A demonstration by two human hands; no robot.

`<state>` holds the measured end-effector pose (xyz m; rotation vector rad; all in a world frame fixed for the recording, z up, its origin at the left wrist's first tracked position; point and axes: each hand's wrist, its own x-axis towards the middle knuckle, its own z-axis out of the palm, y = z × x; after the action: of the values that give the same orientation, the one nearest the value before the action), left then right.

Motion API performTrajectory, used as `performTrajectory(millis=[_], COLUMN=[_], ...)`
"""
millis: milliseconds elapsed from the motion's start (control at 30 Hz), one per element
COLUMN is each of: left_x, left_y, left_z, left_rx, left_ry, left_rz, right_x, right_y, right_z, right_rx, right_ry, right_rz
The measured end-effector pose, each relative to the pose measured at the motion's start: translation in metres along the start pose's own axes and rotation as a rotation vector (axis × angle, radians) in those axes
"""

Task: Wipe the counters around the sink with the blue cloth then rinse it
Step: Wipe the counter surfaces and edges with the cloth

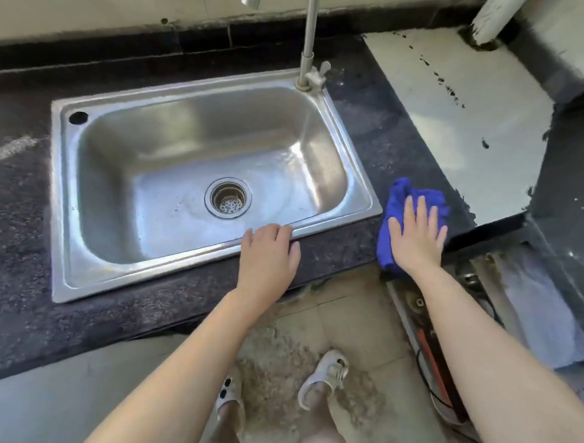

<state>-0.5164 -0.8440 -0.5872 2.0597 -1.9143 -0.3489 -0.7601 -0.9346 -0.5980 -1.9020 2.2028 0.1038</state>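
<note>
Right hand: the right hand [418, 237] lies flat and open, palm down, fingers spread, pressing on the blue cloth [405, 216]; it grips nothing.
Left hand: the left hand [271, 252] is open too, palm down on the dark counter [23, 233], its fingertips touching the front rim of the sink [59, 184].
Cloth, look: bright royal blue, crumpled and bunched rather than folded, a peak sticking out beyond the fingertips and a thicker fold hanging toward the counter's front edge.
Cloth, place: on the speckled dark counter just right of the sink's front right corner, apart from the rim.
Sink: a single stainless steel basin with rounded corners, sunk into the counter; it holds no loose items, only a round drain strainer [228, 198] in the floor (the metal looks streaked and dull in places).
Sink rim: a dark round hole [78, 117] at the back left corner; the faucet [309, 36] rises from the back right corner with a small lever at its base.
Right of the cloth: a pale slab [463, 120] lies on the counter, flecked with dark marks.
Cut off: the faucet's arch leaves the top of the view, only the spout tip showing.
Hard to make out: objects in the gap below the counter at right, including something orange, are unclear.
Below: two feet in pale sandals [322, 377] on a dusty tiled floor.
</note>
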Motion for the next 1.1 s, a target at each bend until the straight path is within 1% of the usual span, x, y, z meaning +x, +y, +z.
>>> performTrajectory(millis=[67, 133, 167, 200, 267, 333, 367, 400, 467, 567, 633, 767, 800, 833, 900, 933, 1000, 1100], left_x=[0.007, 0.012, 0.014, 0.017, 0.024, 0.034, 0.038, 0.043, 0.051, 0.058, 0.059, 0.061, 0.061, 0.061, 0.064, 0.067, 0.076, 0.100], left_y=[0.024, 0.044, 0.053, 0.062, 0.080, 0.100, 0.110, 0.118, 0.131, 0.139, 0.138, 0.137, 0.137, 0.137, 0.136, 0.135, 0.133, 0.135], left_z=[0.012, 0.021, 0.025, 0.028, 0.034, 0.041, 0.046, 0.051, 0.060, 0.071, 0.072, 0.072, 0.072, 0.073, 0.074, 0.074, 0.075, 0.075], left_rx=[-0.008, -0.013, -0.020, -0.031, -0.050, -0.045, -0.041, -0.037, -0.024, 0.013, 0.034, 0.051, 0.047, 0.038, 0.015, 0.010, -0.002, -0.069], left_ry=[0.017, 0.063, 0.082, 0.102, 0.130, 0.143, 0.142, 0.135, 0.104, 0.100, 0.118, 0.155, 0.167, 0.179, 0.207, 0.222, 0.243, 0.266], left_rz=[-0.039, -0.088, -0.108, -0.123, -0.137, -0.112, -0.089, -0.066, -0.044, -0.066, -0.091, -0.098, -0.103, -0.112, -0.137, -0.146, -0.151, -0.163], right_x=[0.020, 0.016, 0.006, -0.009, -0.038, -0.040, -0.028, -0.011, 0.027, 0.078, 0.104, 0.137, 0.132, 0.121, 0.084, 0.065, 0.044, 0.058], right_y=[-0.003, -0.016, -0.022, -0.025, -0.020, 0.004, 0.020, 0.036, 0.065, 0.086, 0.075, 0.027, 0.021, 0.019, 0.025, 0.033, 0.047, 0.051], right_z=[-0.006, -0.002, 0.003, 0.009, 0.018, 0.018, 0.013, 0.008, -0.007, -0.026, -0.034, -0.036, -0.034, -0.029, -0.014, -0.009, -0.002, -0.004], right_rx=[0.056, 0.059, 0.049, 0.037, 0.014, -0.031, -0.048, -0.062, -0.091, -0.133, -0.146, -0.083, -0.088, -0.100, -0.122, -0.130, -0.110, -0.135], right_ry=[0.003, 0.023, 0.033, 0.055, 0.090, 0.027, -0.005, -0.007, 0.013, -0.021, -0.019, -0.019, -0.037, -0.046, -0.017, 0.018, 0.054, 0.056], right_rz=[0.114, 0.117, 0.061, -0.033, -0.267, -0.475, -0.516, -0.506, -0.406, -0.389, -0.397, -0.307, -0.331, -0.403, -0.627, -0.711, -0.770, -0.795])
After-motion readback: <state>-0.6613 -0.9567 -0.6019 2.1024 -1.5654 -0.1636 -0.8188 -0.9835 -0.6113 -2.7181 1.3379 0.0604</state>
